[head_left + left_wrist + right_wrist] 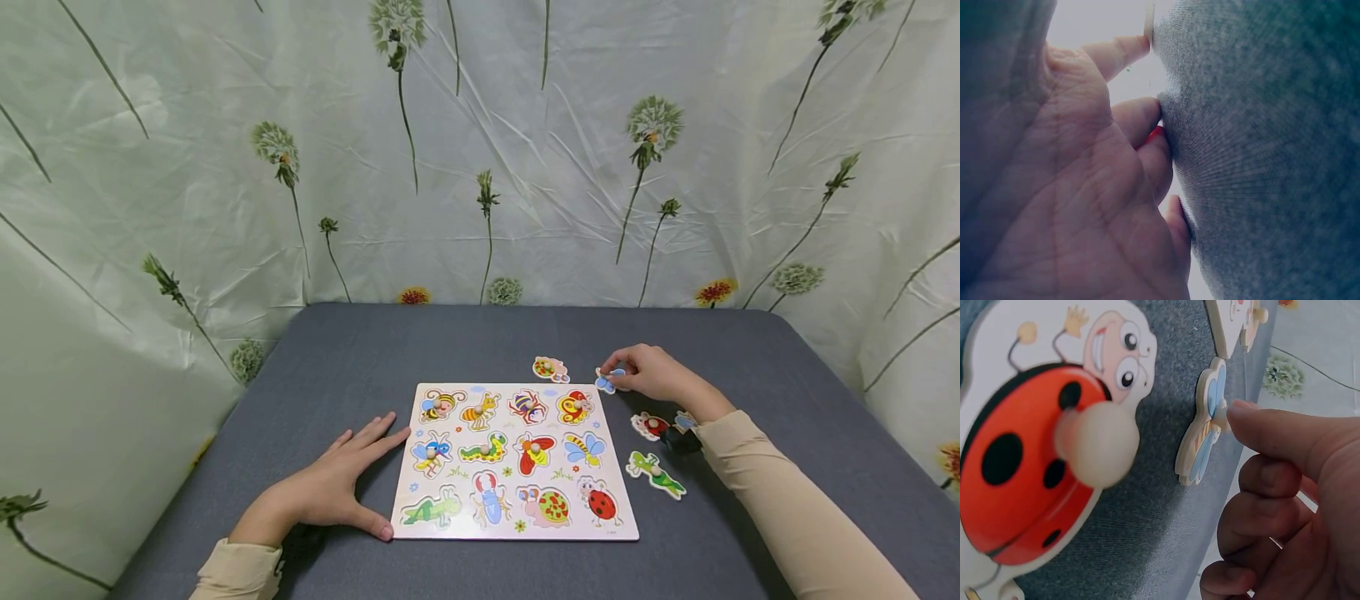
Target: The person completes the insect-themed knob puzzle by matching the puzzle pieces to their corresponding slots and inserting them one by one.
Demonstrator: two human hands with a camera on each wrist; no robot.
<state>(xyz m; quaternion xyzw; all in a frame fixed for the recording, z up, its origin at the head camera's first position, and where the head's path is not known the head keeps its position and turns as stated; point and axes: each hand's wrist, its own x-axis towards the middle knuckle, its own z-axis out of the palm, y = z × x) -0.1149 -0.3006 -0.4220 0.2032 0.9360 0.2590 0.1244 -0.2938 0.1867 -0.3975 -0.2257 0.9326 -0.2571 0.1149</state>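
Note:
A wooden insect puzzle board (pixel 510 482) lies flat on the table. My left hand (pixel 330 483) rests at its left side with fingers spread, the thumb and a fingertip touching the edge; in the left wrist view the palm (pixel 1085 187) faces the lens. Just past the board's far right corner, my right hand (pixel 660 375) pinches the wooden knob of a blue-winged dragonfly piece (pixel 609 381). In the right wrist view the dragonfly piece (pixel 1204 425) is tilted, with the thumb at its knob and the other fingers curled. Whether it touches the table I cannot tell.
A snail piece (pixel 551 369) lies beyond the board. Right of the board lie a ladybug piece (pixel 651 426), a grasshopper piece (pixel 656 475) and a blue piece (pixel 684 421) partly hidden by the right wrist. Several knobbed insects sit in the board. A flowered curtain (pixel 450 233) hangs behind the table.

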